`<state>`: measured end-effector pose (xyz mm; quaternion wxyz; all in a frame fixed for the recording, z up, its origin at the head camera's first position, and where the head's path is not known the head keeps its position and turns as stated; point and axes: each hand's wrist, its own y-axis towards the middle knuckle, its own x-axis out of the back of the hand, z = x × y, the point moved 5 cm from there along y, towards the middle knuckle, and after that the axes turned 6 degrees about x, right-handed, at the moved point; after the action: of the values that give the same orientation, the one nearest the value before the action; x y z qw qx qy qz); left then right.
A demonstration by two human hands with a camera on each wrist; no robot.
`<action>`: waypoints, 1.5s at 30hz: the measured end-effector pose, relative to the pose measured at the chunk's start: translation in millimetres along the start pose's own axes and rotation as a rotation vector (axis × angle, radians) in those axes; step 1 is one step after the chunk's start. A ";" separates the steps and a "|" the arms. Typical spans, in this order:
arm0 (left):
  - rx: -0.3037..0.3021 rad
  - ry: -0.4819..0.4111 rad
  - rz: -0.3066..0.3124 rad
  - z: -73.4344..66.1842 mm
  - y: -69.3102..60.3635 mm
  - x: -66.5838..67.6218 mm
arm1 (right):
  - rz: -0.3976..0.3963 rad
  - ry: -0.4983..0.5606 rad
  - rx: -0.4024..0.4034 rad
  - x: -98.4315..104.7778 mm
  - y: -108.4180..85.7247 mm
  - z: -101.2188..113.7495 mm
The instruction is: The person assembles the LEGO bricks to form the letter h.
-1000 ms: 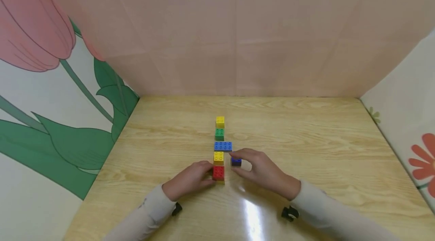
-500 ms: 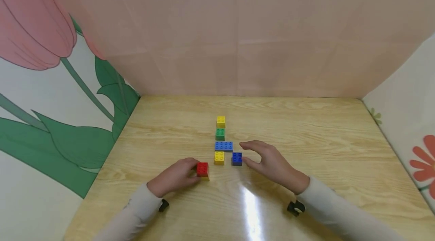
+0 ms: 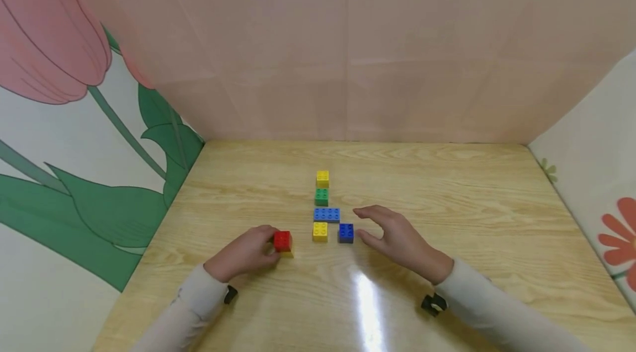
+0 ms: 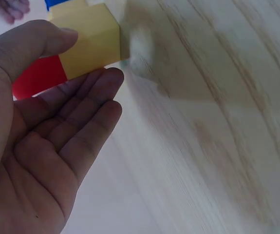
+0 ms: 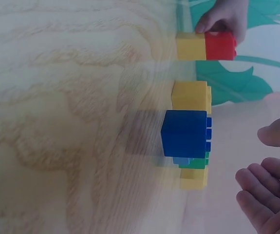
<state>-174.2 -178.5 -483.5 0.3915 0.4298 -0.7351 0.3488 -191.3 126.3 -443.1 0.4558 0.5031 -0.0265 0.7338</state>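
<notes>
My left hand (image 3: 245, 252) pinches a two-brick stack between thumb and fingers, a red brick (image 3: 282, 240) on top of a yellow brick (image 4: 92, 44). In the right wrist view the stack stands upright at the table surface. To its right sits a single yellow brick (image 3: 320, 232), and beside that, a small gap away, a dark blue brick (image 3: 346, 233). My right hand (image 3: 404, 241) hovers just right of the dark blue brick, thumb and fingers spread apart around nothing. Its fingers (image 5: 259, 190) are clear of the brick in the right wrist view.
Behind the front bricks lie a long light blue brick (image 3: 326, 214), a green brick (image 3: 321, 196) and another yellow brick (image 3: 322, 178) in a column. The wooden table (image 3: 447, 186) meets a pink back wall (image 3: 397, 65) and patterned side walls.
My left hand has carried the red and yellow stack leftward, away from the row. My right hand has let go of the dark blue brick and drawn back slightly to the right.
</notes>
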 end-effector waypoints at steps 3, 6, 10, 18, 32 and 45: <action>-0.028 -0.012 -0.019 3.9 -1.0 1.6 | -0.007 -0.003 -0.002 -0.8 -0.4 -2.0; -0.044 -0.008 -0.024 6.5 -1.5 2.0 | -0.003 -0.004 -0.015 -2.2 -0.3 -4.4; -0.046 0.003 -0.027 9.6 -2.1 3.9 | 0.020 -0.008 -0.047 -4.7 -0.4 -8.0; -0.016 -0.009 -0.049 22.8 -1.8 8.1 | 0.084 -0.024 -0.104 -11.5 -1.8 -14.1; 0.005 -0.006 -0.084 28.1 1.2 12.4 | 0.178 0.006 -0.180 -34.0 -2.2 -21.0; 0.035 -0.045 -0.086 27.9 2.6 10.2 | 0.197 0.022 -0.250 -48.2 -0.4 -26.9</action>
<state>-187.5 -204.8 -487.6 0.3817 0.4754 -0.7185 0.3347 -206.4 109.0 -493.3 0.4411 0.4293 -0.1619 0.7713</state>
